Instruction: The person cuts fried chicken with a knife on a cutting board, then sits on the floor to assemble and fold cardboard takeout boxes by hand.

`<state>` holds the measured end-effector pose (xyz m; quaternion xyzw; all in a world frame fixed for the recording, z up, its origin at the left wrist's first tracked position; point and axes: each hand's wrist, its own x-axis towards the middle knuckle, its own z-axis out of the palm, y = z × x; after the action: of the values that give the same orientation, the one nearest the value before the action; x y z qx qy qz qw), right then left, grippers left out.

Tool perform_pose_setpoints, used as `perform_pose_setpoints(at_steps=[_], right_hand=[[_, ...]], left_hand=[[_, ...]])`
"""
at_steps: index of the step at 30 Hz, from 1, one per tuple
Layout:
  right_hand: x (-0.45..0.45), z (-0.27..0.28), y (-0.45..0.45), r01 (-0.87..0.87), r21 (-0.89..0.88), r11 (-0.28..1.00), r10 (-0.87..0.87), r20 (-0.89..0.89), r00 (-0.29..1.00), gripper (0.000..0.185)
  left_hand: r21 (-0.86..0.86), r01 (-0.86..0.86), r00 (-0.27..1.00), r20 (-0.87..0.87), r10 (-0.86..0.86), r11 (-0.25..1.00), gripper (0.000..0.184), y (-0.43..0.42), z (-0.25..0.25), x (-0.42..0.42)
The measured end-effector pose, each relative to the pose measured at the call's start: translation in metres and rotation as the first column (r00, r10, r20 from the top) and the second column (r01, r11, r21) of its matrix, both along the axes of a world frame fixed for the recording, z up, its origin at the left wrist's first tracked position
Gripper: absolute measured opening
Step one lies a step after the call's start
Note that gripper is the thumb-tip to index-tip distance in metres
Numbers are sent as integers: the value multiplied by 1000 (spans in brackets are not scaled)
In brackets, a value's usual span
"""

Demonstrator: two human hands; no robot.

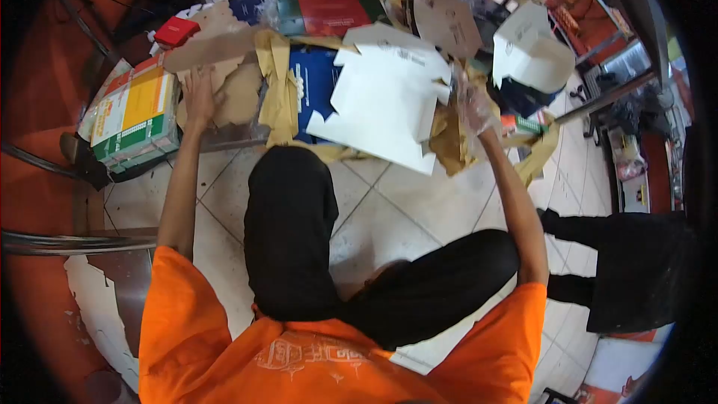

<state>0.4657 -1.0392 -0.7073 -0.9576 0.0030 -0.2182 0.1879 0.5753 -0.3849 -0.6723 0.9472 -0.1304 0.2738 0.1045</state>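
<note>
- Cardboard (221, 51), upper left, lies under my spread left hand (197, 96), probably for steadying.
- Plastic (465, 96), upper right, veils my right hand (480, 118); I cannot tell its grip.
- White sheet (385, 93), upper centre, overlaps the blue pack (314, 82), seemingly its support.

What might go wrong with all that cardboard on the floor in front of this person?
The large white flat cardboard sheet might get knocked or creased, since its near edge lies close to the person's black-trousered left knee. The thin brown cardboard could bend or slide if the left hand on it presses hard. The crumpled brown paper between the pieces may snag and tear.
</note>
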Motion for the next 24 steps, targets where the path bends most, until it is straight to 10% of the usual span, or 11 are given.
perform_pose_setpoints(at_steps=[5,8,11,13,15,16,18,24], right_hand=[[-36,83,69,-68,-534,843,161,129,979,73],[-43,114,96,-80,-468,880,174,162,971,51],[-38,147,130,163,16,987,-157,-184,970,24],[-34,153,141,-263,204,943,171,382,908,14],[-53,194,158,-168,274,947,118,190,975,6],[-68,214,170,-57,-272,961,151,340,928,9],[-90,246,191,105,-672,733,324,481,815,23],[-129,314,271,-166,-46,985,164,537,827,39]], left_hand=[[27,25,999,-28,-25,999,25,21,-10,35],[-150,106,979,192,-76,983,15,16,22,32],[-229,149,963,253,-89,962,16,-2,85,9],[-420,339,935,248,-252,842,19,-13,120,-2],[-438,352,935,209,-288,827,21,-28,160,-19],[-431,423,906,188,-378,798,19,-44,190,-41],[-415,491,868,158,-471,766,17,-69,231,-75],[-434,686,669,62,-740,584,12,-121,294,-131]])
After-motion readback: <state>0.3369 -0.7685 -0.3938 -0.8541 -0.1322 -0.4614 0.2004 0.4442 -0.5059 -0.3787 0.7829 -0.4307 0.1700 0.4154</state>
